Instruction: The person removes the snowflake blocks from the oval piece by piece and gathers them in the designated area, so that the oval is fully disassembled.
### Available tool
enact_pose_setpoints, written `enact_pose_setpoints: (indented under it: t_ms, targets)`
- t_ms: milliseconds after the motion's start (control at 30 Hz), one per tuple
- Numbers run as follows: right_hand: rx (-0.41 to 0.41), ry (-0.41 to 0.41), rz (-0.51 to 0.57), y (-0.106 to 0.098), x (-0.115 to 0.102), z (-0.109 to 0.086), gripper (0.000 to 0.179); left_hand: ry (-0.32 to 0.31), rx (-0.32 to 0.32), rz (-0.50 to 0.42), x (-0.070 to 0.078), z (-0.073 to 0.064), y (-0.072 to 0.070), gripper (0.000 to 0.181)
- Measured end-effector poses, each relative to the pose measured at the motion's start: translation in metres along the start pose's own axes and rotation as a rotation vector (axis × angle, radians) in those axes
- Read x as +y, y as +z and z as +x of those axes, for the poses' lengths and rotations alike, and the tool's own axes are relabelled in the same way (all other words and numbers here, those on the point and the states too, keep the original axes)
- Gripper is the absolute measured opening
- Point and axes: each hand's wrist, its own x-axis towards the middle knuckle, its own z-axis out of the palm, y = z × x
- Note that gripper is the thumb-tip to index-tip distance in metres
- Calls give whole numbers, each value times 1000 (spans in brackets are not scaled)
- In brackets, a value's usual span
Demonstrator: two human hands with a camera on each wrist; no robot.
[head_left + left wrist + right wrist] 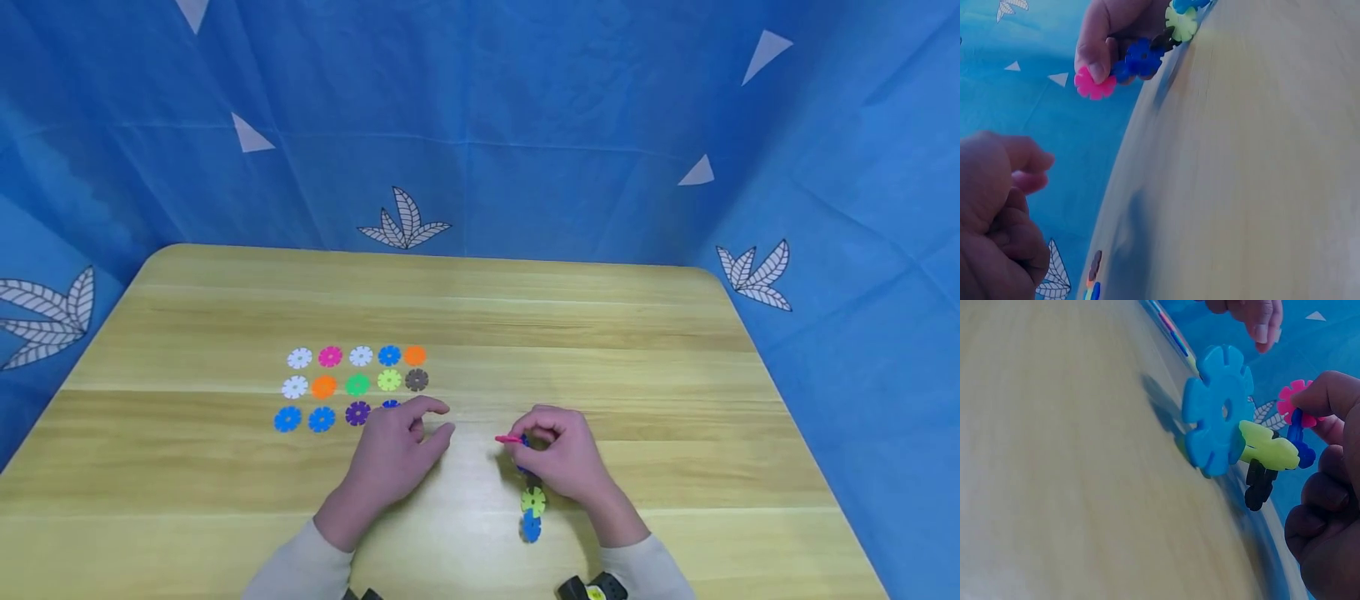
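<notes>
My right hand [558,450] pinches a pink notched plastic disc [1297,403] between thumb and fingers. From it hangs a chain of interlocked discs: dark blue [1144,57], dark brown [1260,484], yellow-green [533,501] and light blue [1217,412]. The discs slot into one another at differing angles. Across from it, my left hand [397,450] hovers near the loose discs with nothing in it, thumb and index finger apart. In the left wrist view its other fingers are loosely curled. Part of a blue disc [391,404] shows from behind that hand.
Loose notched discs lie in rows left of centre on the wooden table [637,333], among them a pink disc [330,357], a green disc [357,384] and a purple disc [357,413]. A blue patterned cloth [465,125] hangs behind the table.
</notes>
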Motion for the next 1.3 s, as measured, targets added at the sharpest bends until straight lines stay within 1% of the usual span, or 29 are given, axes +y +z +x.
enact_pose_setpoints:
  t_ms: [67,233,333,400,500,633,833,967,1033,1100,1233,1300]
  targets:
    - [0,-12,4,1,4,0,23,-1,-14,-18,1,0,2,16]
    - [-3,-17,-13,3,25,-3,27,0,-65,-58,5,-2,8,14]
    - [-4,-26,-13,4,35,-3,27,11,-103,-77,9,-1,11,13]
    - [-5,-43,-7,4,38,-3,24,36,-118,-92,11,0,14,12]
    - [-6,-52,10,6,38,-3,21,68,-145,-99,13,1,18,11]
    - [-12,-49,28,7,37,-2,20,87,-169,-100,15,2,22,10]
    - [-19,-76,19,9,36,-1,21,111,-174,-94,14,2,24,7]
    - [-25,-88,22,10,26,0,21,139,-175,-85,12,2,26,6]
    - [-28,-66,26,9,16,0,21,159,-175,-85,11,2,27,6]
    - [-31,-24,10,8,7,0,25,185,-175,-90,10,2,27,6]
    - [-47,95,-65,3,-6,-1,40,214,-166,-106,7,2,28,6]
    - [-61,127,-93,2,-8,-1,42,215,-157,-117,6,1,28,7]
